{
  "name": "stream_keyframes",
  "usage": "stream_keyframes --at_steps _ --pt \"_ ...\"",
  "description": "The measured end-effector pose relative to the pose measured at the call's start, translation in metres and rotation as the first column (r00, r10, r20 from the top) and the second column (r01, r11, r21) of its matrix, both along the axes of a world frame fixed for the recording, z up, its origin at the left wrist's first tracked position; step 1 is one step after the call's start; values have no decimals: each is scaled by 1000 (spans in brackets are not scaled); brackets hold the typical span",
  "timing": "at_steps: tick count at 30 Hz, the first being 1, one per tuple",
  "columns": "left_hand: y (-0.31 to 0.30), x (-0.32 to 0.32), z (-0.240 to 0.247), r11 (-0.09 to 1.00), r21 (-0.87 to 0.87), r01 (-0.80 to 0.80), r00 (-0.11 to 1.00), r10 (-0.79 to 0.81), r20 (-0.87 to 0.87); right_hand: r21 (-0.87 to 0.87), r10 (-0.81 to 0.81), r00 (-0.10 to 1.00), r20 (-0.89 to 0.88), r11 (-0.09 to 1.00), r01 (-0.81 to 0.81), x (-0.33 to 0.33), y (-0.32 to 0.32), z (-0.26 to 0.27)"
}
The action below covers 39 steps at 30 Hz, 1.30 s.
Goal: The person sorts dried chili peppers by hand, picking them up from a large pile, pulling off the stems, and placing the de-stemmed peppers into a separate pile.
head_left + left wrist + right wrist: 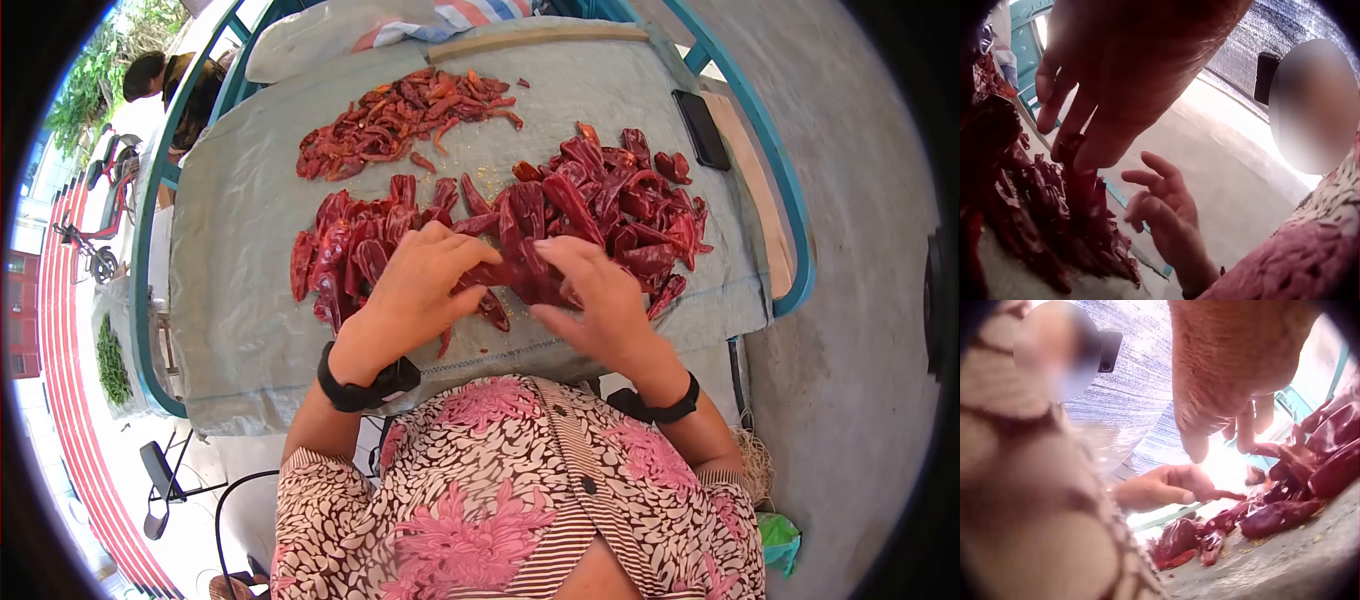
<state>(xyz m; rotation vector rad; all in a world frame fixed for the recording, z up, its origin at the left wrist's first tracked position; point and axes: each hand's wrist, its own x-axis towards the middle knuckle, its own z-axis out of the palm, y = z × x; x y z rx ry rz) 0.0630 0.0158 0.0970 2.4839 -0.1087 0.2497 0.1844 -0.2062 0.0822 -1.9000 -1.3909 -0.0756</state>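
Note:
Three heaps of dried red chili peppers lie on a grey-green woven sheet (230, 300). My left hand (425, 280) reaches over the inner edge of the left heap (335, 245). In the left wrist view its thumb and fingers pinch a dark red dried chili pepper (1072, 147), largely covered by the fingers. Facing it, my right hand (605, 305) is at the near side of the right heap (640, 225). Its fingers are loosely spread and hold nothing, as the left wrist view shows. Smaller, thinner chilies form the back heap (400, 120).
A teal metal frame (795, 240) borders the sheet. On its right side lies a black phone (700, 130), beside a wooden board (765, 220). A striped bag (440, 20) is at the far edge. Another person (190, 95) is beyond the frame at the left.

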Motion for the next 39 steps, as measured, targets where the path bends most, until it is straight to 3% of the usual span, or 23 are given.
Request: stream_keyframes --at_steps 1,4,5,8,11,17,20,23,24,26,30,33,36,39 --pt "-2 1 2 997 -67 37 999 -37 3 -48 17 997 -70 999 -21 -4 3 2" --pt "-5 3 2 978 -209 0 999 9 43 2 17 987 159 1000 -17 4 11 -16" --pt "-3 2 0 990 -136 -39 997 47 57 7 9 972 237 1000 -11 7 11 -18" --pt "9 -2 -16 988 61 -142 989 139 46 10 -121 983 137 993 121 9 8 -13" --pt "9 -7 -24 980 191 -57 998 62 -23 36 -196 980 33 980 195 8 3 -18" --pt "-5 -4 -52 899 420 -129 992 124 39 -58 -28 996 86 998 33 1 4 -19" --pt "-3 -5 -28 917 396 -55 995 83 -54 -63 5 999 33 998 -3 -1 5 -14" --pt "-3 -5 -13 954 298 -39 999 31 32 -18 -8 997 -75 1000 7 -7 12 -13" --pt "-4 -2 -14 954 292 -72 994 44 101 5 -16 993 -117 1000 16 -9 14 -14" --pt "-11 9 -18 951 275 -140 969 74 237 -50 -81 996 -31 996 79 -9 17 -19" --pt "-7 20 -32 930 220 -295 946 253 201 -165 -233 972 -37 960 224 -3 16 -19" --pt "4 22 -48 899 335 -283 959 270 87 -135 -207 976 -71 971 196 -1 10 -20" --pt "6 26 -48 910 318 -266 958 215 188 -70 -69 997 18 995 70 0 11 -24" --pt "4 20 -29 964 152 -218 968 194 159 37 -108 994 -28 993 109 -2 17 -20"
